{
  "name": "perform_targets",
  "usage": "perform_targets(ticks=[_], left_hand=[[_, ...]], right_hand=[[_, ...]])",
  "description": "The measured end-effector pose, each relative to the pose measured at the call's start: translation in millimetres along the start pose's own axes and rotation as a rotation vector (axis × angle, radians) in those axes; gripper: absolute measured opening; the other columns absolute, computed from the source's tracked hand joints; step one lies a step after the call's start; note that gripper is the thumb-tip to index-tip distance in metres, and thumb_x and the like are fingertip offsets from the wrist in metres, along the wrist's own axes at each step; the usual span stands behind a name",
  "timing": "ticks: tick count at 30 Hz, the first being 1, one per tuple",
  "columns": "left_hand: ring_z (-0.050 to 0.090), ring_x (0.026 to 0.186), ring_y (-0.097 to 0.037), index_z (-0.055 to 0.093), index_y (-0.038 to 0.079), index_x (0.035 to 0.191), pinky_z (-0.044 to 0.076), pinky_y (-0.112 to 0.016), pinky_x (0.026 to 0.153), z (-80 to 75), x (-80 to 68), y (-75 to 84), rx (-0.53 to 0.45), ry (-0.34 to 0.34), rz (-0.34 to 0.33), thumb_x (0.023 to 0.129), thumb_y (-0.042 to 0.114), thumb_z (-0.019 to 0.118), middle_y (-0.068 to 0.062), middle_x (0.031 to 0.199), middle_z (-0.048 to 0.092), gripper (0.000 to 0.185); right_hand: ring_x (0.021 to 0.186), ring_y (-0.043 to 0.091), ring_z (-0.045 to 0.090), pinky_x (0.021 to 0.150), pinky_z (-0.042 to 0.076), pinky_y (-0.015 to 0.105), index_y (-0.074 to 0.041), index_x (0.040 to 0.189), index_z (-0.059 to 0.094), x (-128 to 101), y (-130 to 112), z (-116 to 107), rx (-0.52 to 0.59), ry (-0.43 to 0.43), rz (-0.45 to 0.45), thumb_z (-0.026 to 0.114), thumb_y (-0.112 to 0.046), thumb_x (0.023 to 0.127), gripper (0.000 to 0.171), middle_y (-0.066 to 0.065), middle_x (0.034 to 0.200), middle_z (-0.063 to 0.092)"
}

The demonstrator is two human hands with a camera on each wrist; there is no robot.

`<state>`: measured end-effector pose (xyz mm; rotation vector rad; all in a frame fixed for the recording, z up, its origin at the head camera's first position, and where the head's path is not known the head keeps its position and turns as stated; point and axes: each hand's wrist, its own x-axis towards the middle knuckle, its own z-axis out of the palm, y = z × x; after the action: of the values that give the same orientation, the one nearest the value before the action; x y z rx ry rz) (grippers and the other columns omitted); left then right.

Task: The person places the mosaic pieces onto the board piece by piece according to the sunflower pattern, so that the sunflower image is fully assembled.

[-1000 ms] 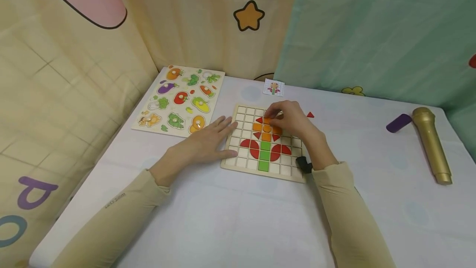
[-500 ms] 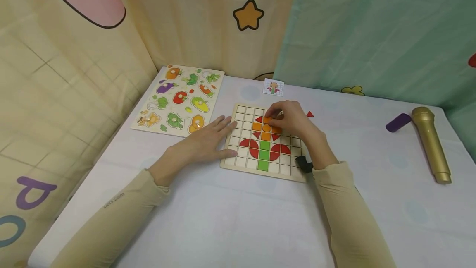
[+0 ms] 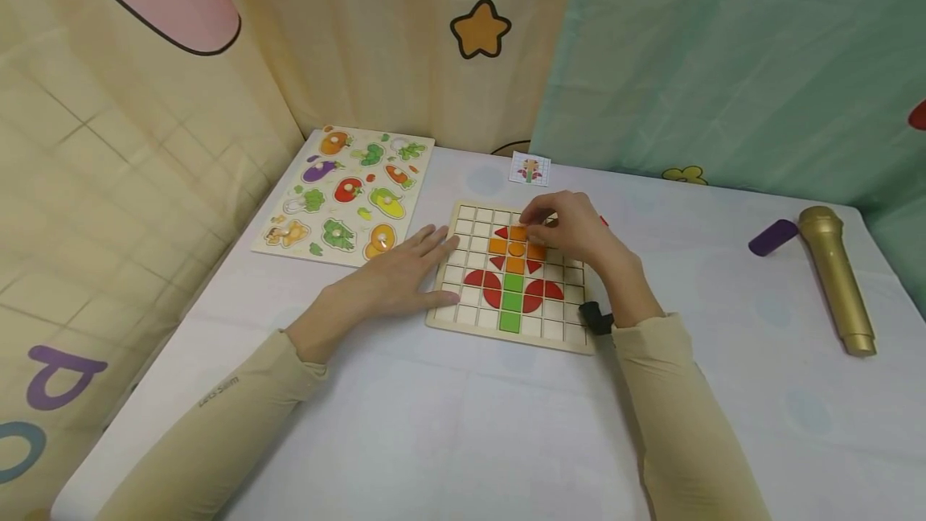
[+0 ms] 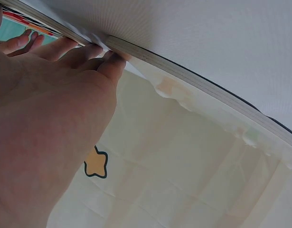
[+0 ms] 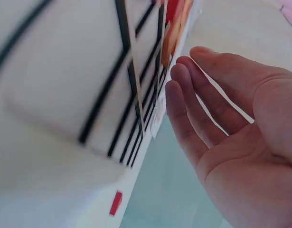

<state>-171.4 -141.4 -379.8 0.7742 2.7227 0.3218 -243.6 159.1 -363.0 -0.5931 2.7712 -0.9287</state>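
A wooden grid board (image 3: 472, 315) lies on the table. Its cells hold green squares (image 3: 511, 301), orange squares (image 3: 498, 246), an orange round piece (image 3: 516, 249), red rounded pieces (image 3: 551, 289) and small red triangles (image 3: 534, 266). My left hand (image 3: 387, 276) rests with spread fingers on the board's left edge. Over the upper right part is my right hand (image 3: 567, 227), fingertips right by the top orange square (image 3: 517, 233). In the right wrist view its fingers (image 5: 183, 114) are loosely bent, with nothing visible between them and the thumb. A loose red triangle (image 3: 604, 220) shows partly behind this hand.
A vegetable peg puzzle (image 3: 329, 203) lies at the back left, close to my left hand. A small pattern card (image 3: 530, 170) sits behind the grid board. To the right lie a gold microphone (image 3: 839, 284) and a purple cylinder (image 3: 772, 238). Curtains (image 3: 651, 63) hang behind the table.
My right hand has shifted slightly right, its fingertips coming away from the top orange square. It now covers part of the loose red triangle. My left hand stays in place on the board.
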Motion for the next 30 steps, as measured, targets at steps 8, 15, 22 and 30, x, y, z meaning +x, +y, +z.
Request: perform_targets(ticks=[8, 15, 22, 30], left_hand=[[0.005, 0.166, -0.031, 0.017, 0.018, 0.171, 0.020, -0.052, 0.132, 0.8, 0.3, -2.0, 0.001, 0.000, 0.001, 0.100, 0.067, 0.058, -0.006, 0.179, 0.008, 0.096], [0.004, 0.166, -0.031, 0.016, 0.018, 0.171, 0.020, -0.052, 0.132, 0.6, -0.2, -2.0, -0.004, -0.009, -0.004, 0.099, 0.067, 0.058, -0.006, 0.179, 0.007, 0.096], [0.006, 0.166, -0.032, 0.016, 0.019, 0.171, 0.020, -0.052, 0.132, 2.2, -0.6, -2.4, -0.010, 0.004, 0.006, 0.099, 0.067, 0.058, -0.006, 0.179, 0.008, 0.096], [0.006, 0.165, -0.031, 0.016, 0.019, 0.171, 0.019, -0.051, 0.132, 3.4, 1.1, -3.6, -0.013, 0.012, 0.013, 0.100, 0.067, 0.057, -0.006, 0.179, 0.008, 0.096]], right_hand=[[0.112, 0.031, 0.067, 0.102, 0.058, 0.051, -0.004, 0.118, 0.076, -11, 22, -25, -0.015, 0.100, 0.074, 0.069, -0.012, 0.101, 0.020, 0.016, 0.116, 0.075], [0.107, 0.034, 0.071, 0.088, 0.059, 0.046, -0.003, 0.119, 0.076, -26, 41, -46, -0.041, 0.183, 0.135, 0.067, -0.012, 0.101, 0.022, 0.018, 0.115, 0.076], [0.106, 0.035, 0.065, 0.084, 0.049, 0.043, 0.000, 0.116, 0.075, -32, 59, -49, -0.085, 0.180, 0.207, 0.069, -0.011, 0.099, 0.022, 0.022, 0.110, 0.075], [0.102, 0.036, 0.062, 0.084, 0.052, 0.045, 0.002, 0.117, 0.075, -30, 67, -44, -0.108, 0.124, 0.246, 0.071, -0.002, 0.096, 0.022, 0.023, 0.110, 0.073]])
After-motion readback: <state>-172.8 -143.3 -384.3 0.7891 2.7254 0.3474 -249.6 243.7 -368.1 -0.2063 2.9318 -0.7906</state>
